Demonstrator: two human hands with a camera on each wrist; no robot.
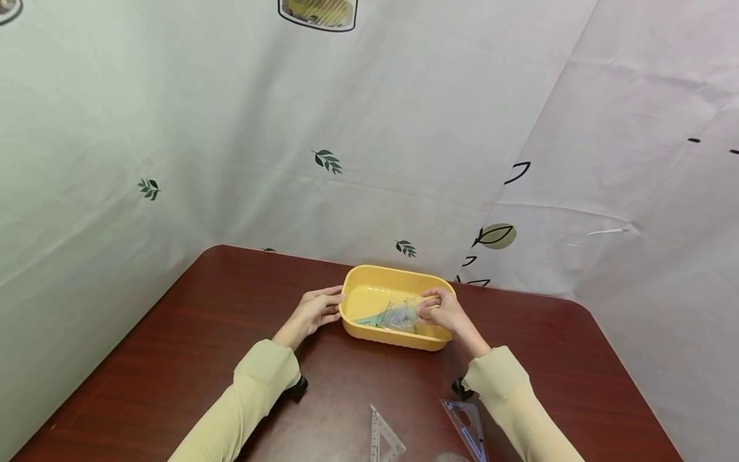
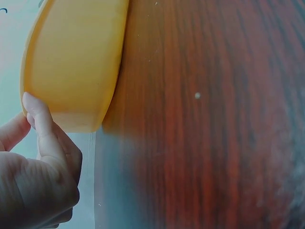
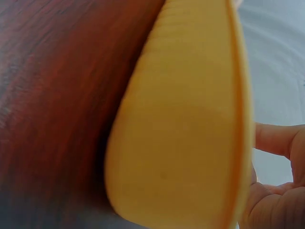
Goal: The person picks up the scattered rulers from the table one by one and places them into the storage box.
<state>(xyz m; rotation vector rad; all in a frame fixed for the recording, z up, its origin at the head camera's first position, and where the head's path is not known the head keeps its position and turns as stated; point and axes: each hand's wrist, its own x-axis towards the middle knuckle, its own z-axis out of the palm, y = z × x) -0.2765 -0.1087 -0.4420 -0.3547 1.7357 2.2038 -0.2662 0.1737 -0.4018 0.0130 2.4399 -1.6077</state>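
Note:
A yellow plastic basin (image 1: 398, 276) stands near the back of the table. My left hand (image 1: 314, 309) pinches its left end at the rim, the thumb and a finger meeting at the edge in the left wrist view. Over the right side of the basin, my right hand (image 1: 441, 311) pinches a clear plastic set square (image 1: 402, 316), whose outline is partly blurred. Below it a greenish clear piece (image 1: 366, 320) lies in the basin. The basin's wall (image 3: 181, 119) hides the right fingertips and what they hold in the right wrist view.
On the dark red table (image 1: 231, 308), a clear set square (image 1: 385, 437) and a bluish set square (image 1: 469, 428) lie nearest me. Between them a rounded clear edge (image 1: 450, 457), perhaps a protractor, is cut off. A white patterned curtain (image 1: 375, 192) hangs behind the table.

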